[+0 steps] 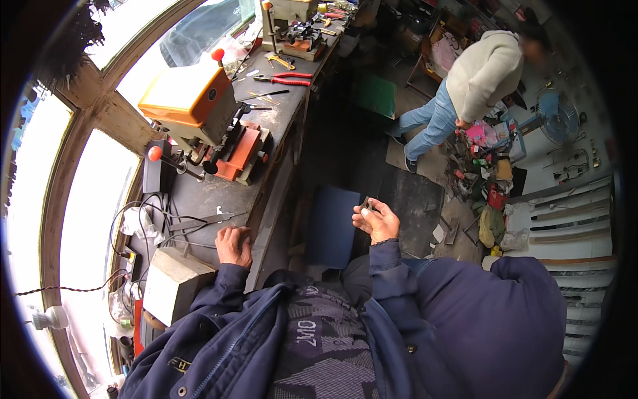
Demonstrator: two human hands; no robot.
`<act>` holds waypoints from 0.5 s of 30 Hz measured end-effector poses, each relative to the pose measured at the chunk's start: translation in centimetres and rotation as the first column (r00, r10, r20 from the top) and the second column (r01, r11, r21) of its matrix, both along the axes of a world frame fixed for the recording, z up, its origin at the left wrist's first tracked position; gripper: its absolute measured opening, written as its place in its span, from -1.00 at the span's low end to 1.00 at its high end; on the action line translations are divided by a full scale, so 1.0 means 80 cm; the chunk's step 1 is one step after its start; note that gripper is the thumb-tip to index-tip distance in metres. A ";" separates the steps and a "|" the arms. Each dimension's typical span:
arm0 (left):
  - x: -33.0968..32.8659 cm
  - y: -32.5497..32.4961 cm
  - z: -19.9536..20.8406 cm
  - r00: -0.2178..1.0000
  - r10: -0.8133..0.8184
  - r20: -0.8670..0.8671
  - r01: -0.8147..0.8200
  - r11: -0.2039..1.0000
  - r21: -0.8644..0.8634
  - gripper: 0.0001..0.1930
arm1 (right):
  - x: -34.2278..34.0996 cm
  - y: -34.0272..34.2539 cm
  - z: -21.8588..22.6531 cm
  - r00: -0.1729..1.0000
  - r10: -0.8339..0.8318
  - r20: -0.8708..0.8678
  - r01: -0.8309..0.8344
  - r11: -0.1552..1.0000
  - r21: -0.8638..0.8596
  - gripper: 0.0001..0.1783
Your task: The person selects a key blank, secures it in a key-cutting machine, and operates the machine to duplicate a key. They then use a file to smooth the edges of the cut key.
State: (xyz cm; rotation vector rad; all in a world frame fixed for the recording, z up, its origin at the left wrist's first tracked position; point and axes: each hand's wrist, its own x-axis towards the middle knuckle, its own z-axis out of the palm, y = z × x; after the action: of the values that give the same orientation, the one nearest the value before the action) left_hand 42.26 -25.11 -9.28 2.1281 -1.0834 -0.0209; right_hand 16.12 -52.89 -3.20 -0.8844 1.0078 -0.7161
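Note:
My right hand (377, 222) is raised over the blue panel beside the bench, thumb and fingers pinched on a small metal piece (366, 203). That piece is too small to tell exactly what it is. At the bench edge rests my left hand (234, 246), its fingers curled under; whatever may be inside them is hidden. Just beyond it a thin flat metal strip (211, 221) lies on the dark bench top (229, 198). Farther up stands a key-cutting machine (189, 100) with an orange cover, a red carriage (240, 154) and red-knobbed levers.
A white block-shaped box (174, 282) and black cables (169, 211) are left of my left hand. Red-handled pliers (284, 79) and a second machine (296, 33) occupy the far bench. A person (482, 73) in a light top stands at right, near a heap of goods (488, 153).

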 end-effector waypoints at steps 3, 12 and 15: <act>-0.002 0.003 -0.007 0.999 0.007 0.037 -0.005 0.999 -0.051 -0.71 | 0.012 -0.008 0.006 0.999 0.033 0.005 -0.033 0.999 -0.010 -0.57; -0.011 -0.004 0.001 0.996 0.089 0.032 -0.085 0.989 -0.123 -0.68 | 0.099 -0.049 0.045 0.971 0.234 -0.056 -0.239 0.965 -0.108 -0.72; -0.012 -0.007 0.009 0.994 0.102 0.038 -0.095 0.985 -0.141 -0.67 | 0.142 -0.069 0.057 0.942 0.323 -0.091 -0.335 0.926 -0.175 -0.73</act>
State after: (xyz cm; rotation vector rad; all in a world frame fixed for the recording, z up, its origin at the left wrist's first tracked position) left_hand 41.30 -25.64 -8.55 2.0622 -0.9752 0.1463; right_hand 27.45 -58.43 1.38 -1.2140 0.8247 -0.5043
